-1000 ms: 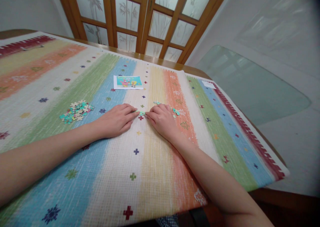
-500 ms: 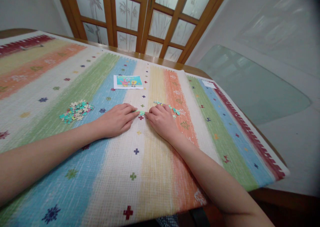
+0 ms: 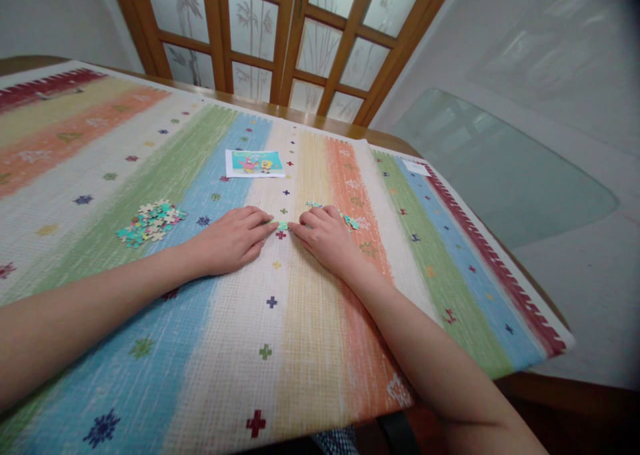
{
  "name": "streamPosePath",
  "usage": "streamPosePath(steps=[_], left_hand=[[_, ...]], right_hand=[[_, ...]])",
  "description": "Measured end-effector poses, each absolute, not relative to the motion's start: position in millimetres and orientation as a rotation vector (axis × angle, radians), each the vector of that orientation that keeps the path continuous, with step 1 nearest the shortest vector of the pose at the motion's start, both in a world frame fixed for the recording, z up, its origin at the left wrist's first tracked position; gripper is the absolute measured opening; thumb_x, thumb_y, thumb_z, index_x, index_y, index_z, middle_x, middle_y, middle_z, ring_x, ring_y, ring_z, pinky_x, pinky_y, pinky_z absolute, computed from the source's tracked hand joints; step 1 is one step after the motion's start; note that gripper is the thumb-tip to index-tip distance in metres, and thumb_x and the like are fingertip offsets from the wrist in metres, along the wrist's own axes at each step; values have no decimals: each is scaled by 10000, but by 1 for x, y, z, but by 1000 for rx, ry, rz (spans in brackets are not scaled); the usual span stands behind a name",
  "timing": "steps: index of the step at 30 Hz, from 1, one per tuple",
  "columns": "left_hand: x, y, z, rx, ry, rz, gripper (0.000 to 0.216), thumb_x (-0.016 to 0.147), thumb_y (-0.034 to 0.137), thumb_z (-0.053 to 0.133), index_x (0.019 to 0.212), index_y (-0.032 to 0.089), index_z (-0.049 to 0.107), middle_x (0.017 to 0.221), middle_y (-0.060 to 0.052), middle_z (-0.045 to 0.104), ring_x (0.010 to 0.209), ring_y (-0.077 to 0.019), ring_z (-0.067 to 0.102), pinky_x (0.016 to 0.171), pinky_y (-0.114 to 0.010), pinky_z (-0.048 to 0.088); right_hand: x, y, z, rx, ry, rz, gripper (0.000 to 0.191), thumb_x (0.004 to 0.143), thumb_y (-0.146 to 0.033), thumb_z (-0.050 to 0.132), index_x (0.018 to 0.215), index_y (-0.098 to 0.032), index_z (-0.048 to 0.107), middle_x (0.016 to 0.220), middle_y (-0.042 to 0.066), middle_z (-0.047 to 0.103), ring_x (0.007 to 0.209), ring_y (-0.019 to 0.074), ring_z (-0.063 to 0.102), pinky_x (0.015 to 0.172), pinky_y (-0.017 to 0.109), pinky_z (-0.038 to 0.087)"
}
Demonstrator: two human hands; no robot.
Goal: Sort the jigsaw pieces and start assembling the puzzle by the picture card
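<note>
Both of my hands rest palm down on a striped mat (image 3: 225, 348), fingertips meeting over a small teal puzzle piece (image 3: 283, 225). My left hand (image 3: 233, 238) has its fingers together, its tips pressing the piece from the left. My right hand (image 3: 325, 238) has curled fingers that pinch the piece from the right. Beyond my right hand lies a short joined strip of puzzle pieces (image 3: 345, 218), partly hidden by the knuckles. A pile of loose puzzle pieces (image 3: 149, 221) sits to the left of my left hand.
A small cartoon reference picture (image 3: 255, 163) lies farther back on the mat. The wooden table edge (image 3: 320, 118) runs behind it, before a wood-framed glass door (image 3: 280, 35). A glass tabletop (image 3: 495, 168) stands to the right. A white label (image 3: 417, 168) marks the mat's right side.
</note>
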State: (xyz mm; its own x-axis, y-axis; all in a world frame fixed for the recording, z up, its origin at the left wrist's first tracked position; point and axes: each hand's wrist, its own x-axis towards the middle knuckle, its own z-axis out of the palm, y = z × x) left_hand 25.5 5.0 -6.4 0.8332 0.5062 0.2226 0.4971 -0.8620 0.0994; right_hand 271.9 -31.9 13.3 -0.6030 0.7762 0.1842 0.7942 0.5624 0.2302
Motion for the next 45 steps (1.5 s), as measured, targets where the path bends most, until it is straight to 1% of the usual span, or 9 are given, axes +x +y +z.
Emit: streamPosePath(steps=[4,8,15,19,24,28,35,41,45], left_hand=[[25,5,-7,3007,806,365,434,1011,304,383,1372,150,569,1326,-137,601,1257,-272,505,1093,-434,377],[26,6,-7,3059,795,328,444,993,285,416,1406,177,537,1324,-129,594,1257,-280,498,1077,-439,387],[29,5,-1,3118,791,252,448,968,274,445,1391,172,550,1300,-142,602,1225,-297,513,1036,-437,411],[29,5,-2,3103,773,248,457,967,261,443,1395,140,549,1364,-154,587,1274,-321,483,1051,-461,391],[30,6,-5,3075,729,295,440,989,251,405,1398,165,543,1448,-90,562,1299,-284,472,1075,-430,363],[30,8,-7,3080,717,267,432,1023,236,356,1405,150,539,1456,-88,558,1302,-277,471,1063,-416,374],[31,9,-8,3023,698,331,435,1034,238,335,1403,151,549,1450,-103,564,1318,-268,472,1065,-433,377],[31,9,-9,3063,710,283,437,1027,231,343,1397,130,551,1463,-95,553,1307,-282,469,1068,-434,390],[31,7,-7,3094,731,250,454,1034,244,327,1414,109,535,1467,-89,549,1310,-296,464,1083,-446,387]], right_hand=[[278,-25,11,-1263,-2774,-391,236,1026,-269,502,1145,-213,697,960,65,697,958,223,530,844,378,305],[280,-20,6,-1181,-2768,-288,263,1031,-254,488,1191,-187,686,1079,85,719,1035,216,556,895,375,340],[277,-20,6,-1213,-2686,-40,292,1012,-185,491,1216,-177,700,1263,86,706,1199,225,572,1003,404,397],[277,-26,8,-1290,-2635,-29,313,1021,-276,495,1263,-215,684,1326,75,676,1279,245,538,1056,464,383],[280,-35,10,-1373,-2650,-65,385,1037,-390,449,1353,-253,621,1443,70,588,1388,265,454,1123,520,342],[285,-38,11,-1441,-2649,-102,425,1026,-455,451,1385,-282,595,1504,76,523,1419,295,417,1136,530,332],[294,-35,18,-1391,-2619,-111,351,1026,-379,475,1303,-260,655,1455,72,573,1400,265,433,1112,483,359],[289,-37,16,-1378,-2623,-36,314,1021,-378,485,1246,-274,679,1408,63,604,1402,266,425,1110,485,349],[293,-34,13,-1420,-2558,16,318,1007,-343,512,1269,-216,643,1398,83,608,1383,267,449,1116,467,356]])
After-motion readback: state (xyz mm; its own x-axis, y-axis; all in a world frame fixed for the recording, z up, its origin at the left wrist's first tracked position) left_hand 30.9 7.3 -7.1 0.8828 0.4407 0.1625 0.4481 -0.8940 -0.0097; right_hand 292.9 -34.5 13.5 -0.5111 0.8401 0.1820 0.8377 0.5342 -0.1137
